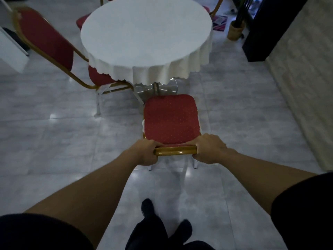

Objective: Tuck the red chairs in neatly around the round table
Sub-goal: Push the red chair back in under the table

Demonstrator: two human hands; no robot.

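Standing just short of the round table [144, 33], its front edge near the draped tablecloth [180, 69], the near red chair [170, 118] looks like a rigid gilt metal frame with a padded seat, probably light enough to slide on the glossy floor tiles [54, 141]. The left hand [146, 152] and right hand [209, 147] are both clamped on the gold top rail [175, 151] of its back, one at each end, a sound hold for steering it straight. A second chair [54, 44] at the left already has its seat partly under the cloth.

Both forearms were left bare. Short black sleeves [304, 210] were worn, cut off above the elbows, one seen at each lower corner of the view. Dark trousers [149, 230] were worn on the legs, and black footwear [146, 206] was seen on both feet. The left hand [146, 152] and right hand [210, 149] were uncovered.
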